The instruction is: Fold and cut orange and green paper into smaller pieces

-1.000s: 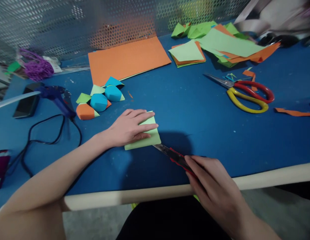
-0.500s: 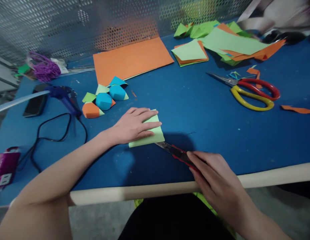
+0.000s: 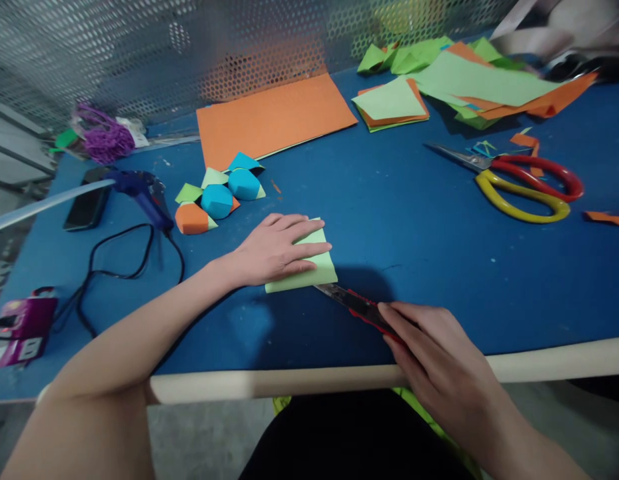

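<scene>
My left hand [image 3: 274,250] lies flat with fingers stretched out on a folded light-green paper [image 3: 316,270], pressing it onto the blue table [image 3: 414,247]. My right hand [image 3: 434,353] is closed round the handle of a red utility knife [image 3: 356,305]. Its metal blade points up-left and meets the paper's lower right edge. The knife's handle end is hidden under my fingers.
Folded paper shapes [image 3: 216,197] in blue, orange and green sit left of the paper. A glue gun [image 3: 142,190] with a black cord, a phone [image 3: 86,207] and a purple power strip [image 3: 22,323] lie at left. Scissors [image 3: 519,183], an orange sheet [image 3: 274,120] and paper piles [image 3: 439,87] lie behind.
The view has drifted, so everything sits a little further right in the picture. My hands, the paper and the knife keep nearly the same pose relative to each other.
</scene>
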The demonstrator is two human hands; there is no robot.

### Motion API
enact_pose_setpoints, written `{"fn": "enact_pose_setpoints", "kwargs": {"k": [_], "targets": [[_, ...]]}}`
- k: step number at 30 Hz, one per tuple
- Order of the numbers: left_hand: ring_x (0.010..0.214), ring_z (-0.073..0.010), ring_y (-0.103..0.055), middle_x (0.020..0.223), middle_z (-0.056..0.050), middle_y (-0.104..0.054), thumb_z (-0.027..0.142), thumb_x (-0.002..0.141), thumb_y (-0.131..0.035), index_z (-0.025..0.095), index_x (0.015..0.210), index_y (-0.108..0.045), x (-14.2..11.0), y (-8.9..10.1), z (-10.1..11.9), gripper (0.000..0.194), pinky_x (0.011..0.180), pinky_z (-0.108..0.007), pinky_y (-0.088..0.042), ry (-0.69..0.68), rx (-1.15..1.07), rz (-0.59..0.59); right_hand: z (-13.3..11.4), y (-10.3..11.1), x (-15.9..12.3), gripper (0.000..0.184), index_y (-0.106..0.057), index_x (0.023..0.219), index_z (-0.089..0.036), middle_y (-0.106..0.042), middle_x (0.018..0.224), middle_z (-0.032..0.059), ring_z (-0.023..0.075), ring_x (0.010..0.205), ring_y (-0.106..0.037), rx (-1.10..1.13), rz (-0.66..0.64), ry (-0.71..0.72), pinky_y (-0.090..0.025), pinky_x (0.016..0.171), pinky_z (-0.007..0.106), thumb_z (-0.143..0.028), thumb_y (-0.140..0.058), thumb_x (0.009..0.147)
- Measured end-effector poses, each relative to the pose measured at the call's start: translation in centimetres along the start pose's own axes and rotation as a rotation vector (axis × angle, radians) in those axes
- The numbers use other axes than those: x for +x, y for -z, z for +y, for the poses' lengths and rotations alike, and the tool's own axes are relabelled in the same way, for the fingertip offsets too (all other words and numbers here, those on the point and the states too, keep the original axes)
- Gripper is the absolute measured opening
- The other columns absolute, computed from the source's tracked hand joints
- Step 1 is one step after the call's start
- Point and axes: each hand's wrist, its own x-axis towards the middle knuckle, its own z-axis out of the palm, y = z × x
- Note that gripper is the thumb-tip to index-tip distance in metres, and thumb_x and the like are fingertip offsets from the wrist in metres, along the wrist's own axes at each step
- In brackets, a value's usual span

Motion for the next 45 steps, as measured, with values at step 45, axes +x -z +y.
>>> {"fn": "enact_pose_setpoints", "kwargs": {"k": [45], "targets": [[0.127,-0.0285,-0.048,0.146,-0.009,-0.052,0.048,0.100,-0.040,0.033,0.136,-0.055,0.1,-0.5,-0.1,0.042,0.093,-0.040,-0.036,-0.019,0.010,0.022,-1.9,-0.8,2.8,0.035,-0.074,0.090,-0.006,-0.073,0.097,0.0148,0.0245,0.087,-0.063,-0.344,-0.082,0.314,-0.055,0.071,0.037,-0.001,-0.039,0.094]]}}
